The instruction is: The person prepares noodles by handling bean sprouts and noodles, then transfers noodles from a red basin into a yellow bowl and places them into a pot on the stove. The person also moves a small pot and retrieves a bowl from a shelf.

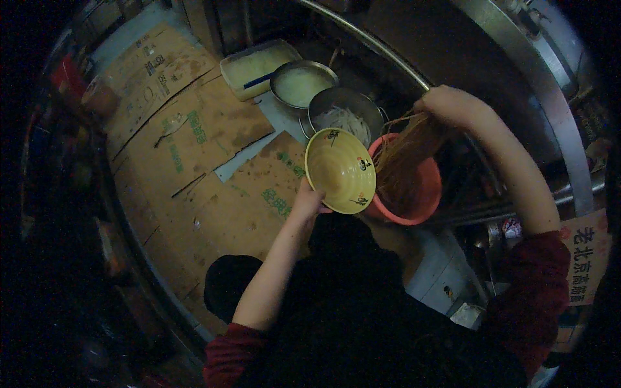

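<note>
My left hand (310,201) grips the near rim of a yellow bowl (339,169), tilted, with dark printed marks on its inner wall. No food shows in the bowl. Up and to the right, my right hand (439,104) is closed on a bundle of thin brown noodles (412,140). The strands hang down into a red plastic bucket (429,194), where more of them lie. The bowl stands beside the bucket's left rim and overlaps it in view; whether they touch, I cannot tell.
Beyond the bowl stand a metal pot (322,109) with whitish strands, a metal basin (303,85) with pale contents, and a rectangular plastic tub (235,87). Flattened cardboard (194,140) covers the floor. A metal rail (373,41) curves past my right hand. A printed carton (584,257) stands at right.
</note>
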### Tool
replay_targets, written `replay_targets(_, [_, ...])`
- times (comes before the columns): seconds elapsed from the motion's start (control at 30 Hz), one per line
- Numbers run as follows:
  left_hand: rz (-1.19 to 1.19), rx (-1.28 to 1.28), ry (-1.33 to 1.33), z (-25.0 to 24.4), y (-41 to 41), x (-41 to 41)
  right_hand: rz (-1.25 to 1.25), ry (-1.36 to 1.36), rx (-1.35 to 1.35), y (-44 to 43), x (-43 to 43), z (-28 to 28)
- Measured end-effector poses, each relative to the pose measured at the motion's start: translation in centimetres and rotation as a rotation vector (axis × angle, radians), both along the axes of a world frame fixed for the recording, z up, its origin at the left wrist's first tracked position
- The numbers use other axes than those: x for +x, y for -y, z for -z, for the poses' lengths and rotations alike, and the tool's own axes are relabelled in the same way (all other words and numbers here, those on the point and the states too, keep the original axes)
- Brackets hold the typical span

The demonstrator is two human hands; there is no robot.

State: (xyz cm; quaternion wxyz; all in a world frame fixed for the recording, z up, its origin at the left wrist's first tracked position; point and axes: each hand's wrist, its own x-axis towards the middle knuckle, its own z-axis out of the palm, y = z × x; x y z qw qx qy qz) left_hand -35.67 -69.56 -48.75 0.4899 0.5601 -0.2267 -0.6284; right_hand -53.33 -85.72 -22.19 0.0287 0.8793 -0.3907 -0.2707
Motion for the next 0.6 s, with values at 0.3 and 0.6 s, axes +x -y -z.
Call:
replay_targets(0.3, [0.121,0.019,0.003,-0.7,1.1,0.8,-0.151,0.035,-0.084,2.0,2.3,-3.4])
replay_targets(0.6, [0.116,0.003,-0.087,1.2,1.2,1.4,-0.072,-0.057,-0.121,0.4,3.8,-4.1])
